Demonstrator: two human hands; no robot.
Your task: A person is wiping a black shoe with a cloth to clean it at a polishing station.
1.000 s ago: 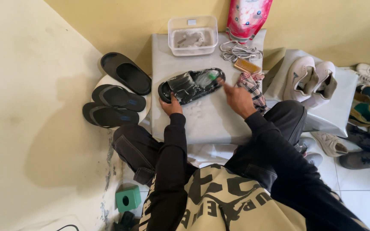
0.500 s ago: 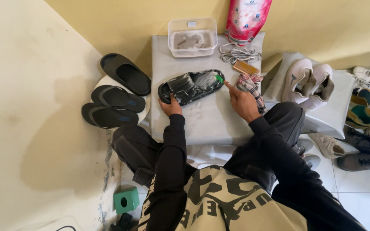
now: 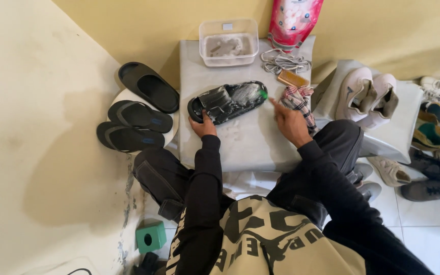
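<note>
Three black sandals (image 3: pixel 137 109) are seen at far left. On the grey table (image 3: pixel 245 142), a soapy black slide sandal (image 3: pixel 227 101) is pinned at its heel end by the left hand (image 3: pixel 203 126). The right hand (image 3: pixel 289 121) is held loosely open, empty, beside a checked cloth (image 3: pixel 297 99). White sneakers (image 3: pixel 365 97) lie at right.

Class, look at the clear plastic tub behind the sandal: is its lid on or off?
Off. The tub shows an open rim, with whitish suds inside seen directly; no lid is visible nearby.
</note>
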